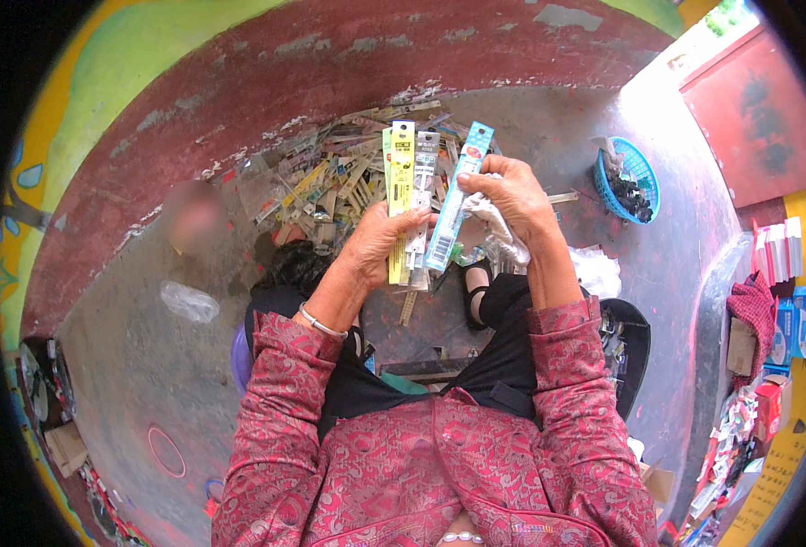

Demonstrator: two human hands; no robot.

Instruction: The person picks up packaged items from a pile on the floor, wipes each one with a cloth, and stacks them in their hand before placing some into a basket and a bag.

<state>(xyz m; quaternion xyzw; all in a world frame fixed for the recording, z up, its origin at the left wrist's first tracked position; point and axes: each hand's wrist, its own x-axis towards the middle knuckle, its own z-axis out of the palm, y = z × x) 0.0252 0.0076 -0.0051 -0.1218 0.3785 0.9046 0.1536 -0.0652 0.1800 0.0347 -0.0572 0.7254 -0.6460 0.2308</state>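
Note:
My left hand [375,239] is closed round a few long, narrow flat packets held upright. A yellow packet [402,169] is in front, beside a grey, partly clear packet [423,173]. Between thumb and fingers, my right hand [515,196] grips a light blue narrow packet [458,196], tilted with its top to the right. A crumpled white cloth [496,228] hangs from the same hand. The blue packet's lower end comes close to the grey one; I cannot tell if they touch. Beyond my hands a large heap of similar narrow packets [330,187] spreads over the floor.
A blue plastic basket [651,169] with dark contents stands to the right. A clear plastic bag [189,302] lies on the concrete floor at left. Beside my right leg is a black container [638,342] holding small items. Boxes [804,324] line the right side; a red-painted wall [348,59] rises behind the heap.

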